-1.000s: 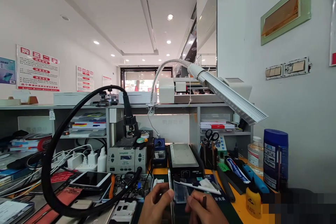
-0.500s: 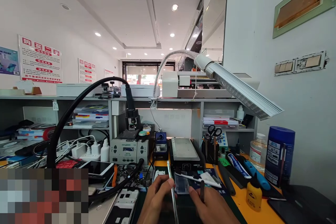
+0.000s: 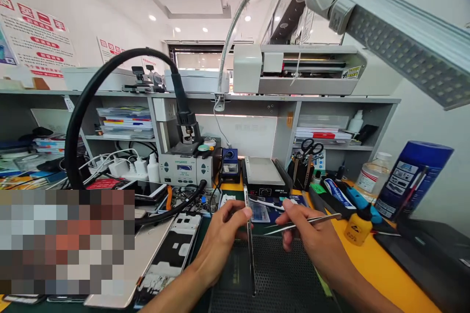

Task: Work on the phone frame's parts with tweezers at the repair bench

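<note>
My left hand is closed on a thin phone, which stands nearly upright with its narrow metal edge toward me. Fingers and thumb pinch its upper part. To the right, my right hand grips metal tweezers. Their pointed tips face left toward the phone, with a gap between them. Below both hands lies a dark dotted mat. An opened phone with its inner parts showing rests left of my left forearm.
Behind the hands stand a hot plate and a grey soldering station. A black flexible arm arches at left. On the right are a yellow bottle, a blue canister and a scissors holder. A lamp hangs above.
My view has tipped downward and nearer the bench. My right hand has turned, and the tweezers now lie sideways with tips pointing left. The phone remains in my left hand.
</note>
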{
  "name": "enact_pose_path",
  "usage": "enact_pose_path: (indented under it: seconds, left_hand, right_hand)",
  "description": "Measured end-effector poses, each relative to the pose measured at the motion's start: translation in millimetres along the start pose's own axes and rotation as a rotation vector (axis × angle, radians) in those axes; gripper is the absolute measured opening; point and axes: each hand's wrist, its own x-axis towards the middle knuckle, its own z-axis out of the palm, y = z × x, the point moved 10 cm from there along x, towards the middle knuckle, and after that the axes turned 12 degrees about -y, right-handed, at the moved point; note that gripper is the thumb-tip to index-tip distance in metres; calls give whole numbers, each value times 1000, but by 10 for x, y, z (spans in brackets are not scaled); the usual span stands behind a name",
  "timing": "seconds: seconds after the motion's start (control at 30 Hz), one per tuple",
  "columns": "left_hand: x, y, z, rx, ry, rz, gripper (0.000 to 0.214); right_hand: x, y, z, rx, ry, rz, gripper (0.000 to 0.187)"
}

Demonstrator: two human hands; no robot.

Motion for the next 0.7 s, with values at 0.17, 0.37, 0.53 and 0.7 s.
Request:
enact_pose_path:
  seconds: [0.17, 0.37, 0.53, 0.7]
  left_hand:
    - [1, -17, 6, -16, -19, 16, 29]
    - [-5, -47, 7, -61, -39, 23, 32]
    - [8, -95, 58, -130, -65, -20, 32]
    - [25, -94, 114, -116, -96, -27, 31]
  right_hand:
    - [-31, 6, 6, 15, 4, -1, 57]
    - [-78, -37, 57, -40, 21, 38, 57]
    - [-77, -29, 13, -8, 38, 7, 55]
    - [-93, -27, -106, 39, 84, -90, 47]
